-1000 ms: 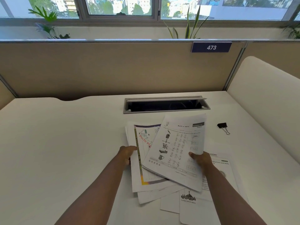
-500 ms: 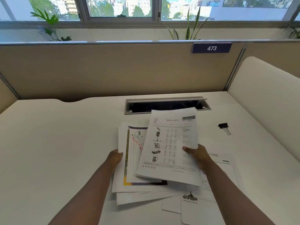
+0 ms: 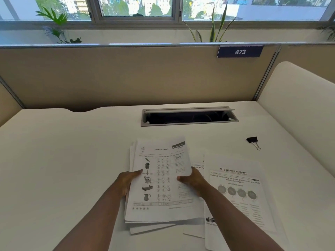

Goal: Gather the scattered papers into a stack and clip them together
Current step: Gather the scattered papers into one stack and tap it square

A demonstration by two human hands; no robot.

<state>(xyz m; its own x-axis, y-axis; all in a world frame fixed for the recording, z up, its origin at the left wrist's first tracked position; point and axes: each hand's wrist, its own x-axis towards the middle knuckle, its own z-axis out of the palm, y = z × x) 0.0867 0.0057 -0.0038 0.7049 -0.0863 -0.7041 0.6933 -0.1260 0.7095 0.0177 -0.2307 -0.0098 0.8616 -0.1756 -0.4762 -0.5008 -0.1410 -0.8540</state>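
hands: left hand (image 3: 126,180) and right hand (image 3: 193,180) grip stack (image 3: 161,182) by both sides to square edges | loose sheet (image 3: 235,192) and clip (image 3: 252,140) wait at right

Your left hand (image 3: 126,182) and right hand (image 3: 194,180) grip paper stack (image 3: 159,180) by its side edges, worksheet on top. Loose sheets (image 3: 235,192) lie flat at 3 o'clock of stack. Binder clip (image 3: 252,141) at 2 o'clock, apart, on white desk (image 3: 63,160).
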